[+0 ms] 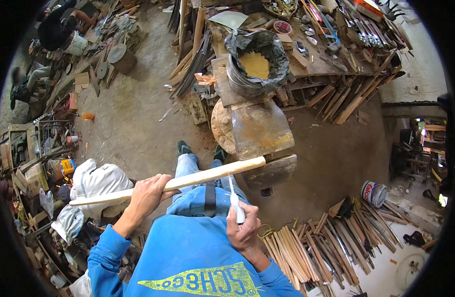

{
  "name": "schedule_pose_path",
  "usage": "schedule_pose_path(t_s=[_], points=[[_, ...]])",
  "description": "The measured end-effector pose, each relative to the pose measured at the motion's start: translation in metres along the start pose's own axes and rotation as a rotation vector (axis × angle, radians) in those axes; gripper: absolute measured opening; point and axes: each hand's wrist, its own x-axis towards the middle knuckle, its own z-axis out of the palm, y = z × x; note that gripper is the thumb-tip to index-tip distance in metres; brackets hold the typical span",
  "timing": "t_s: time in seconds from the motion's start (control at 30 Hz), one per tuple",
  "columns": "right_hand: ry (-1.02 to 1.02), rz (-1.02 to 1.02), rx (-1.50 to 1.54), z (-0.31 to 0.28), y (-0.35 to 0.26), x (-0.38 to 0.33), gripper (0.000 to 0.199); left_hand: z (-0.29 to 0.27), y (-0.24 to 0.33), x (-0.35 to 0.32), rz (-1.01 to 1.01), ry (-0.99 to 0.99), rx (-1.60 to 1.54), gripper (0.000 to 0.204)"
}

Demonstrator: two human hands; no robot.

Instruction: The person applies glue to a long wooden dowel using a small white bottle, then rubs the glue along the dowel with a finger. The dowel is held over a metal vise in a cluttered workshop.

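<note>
A long, pale wooden handle [212, 173] slants across in front of my body, its rounded right end raised. My left hand [149, 196] is wrapped round it left of its middle. In my right hand [243, 226] is a small white squeeze bottle [237, 210] with a thin nozzle. The nozzle tip points up at the underside of the handle; I cannot tell whether it touches. Just beyond the handle's right end sits a worn wooden block [271, 171], beside a brown-stained board [262, 129].
Ahead, a dark plastic bag [237, 74] holds yellowish powder, next to a cluttered workbench [316, 62]. Wooden sticks [291, 255] lie at lower right near a white bucket [375, 194]. A white sack [98, 184] stands left. Two people [54, 32] sit at the far left.
</note>
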Motion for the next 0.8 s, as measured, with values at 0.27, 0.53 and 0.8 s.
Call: schedule_pose_path(t_s=[0.27,0.53,0.8], points=[[-0.081,0.043,0.044,0.003,-0.004,0.000,0.029,0.001,0.000,0.001,-0.009,-0.012,-0.003,0.034],[-0.129,-0.072,0.058,0.008,-0.004,0.001,0.029,-0.002,0.001,0.001,-0.009,-0.018,-0.016,0.034],[-0.034,-0.095,-0.042,-0.002,-0.002,0.007,0.031,-0.028,-0.013,0.005,-0.096,-0.215,-0.375,0.040]])
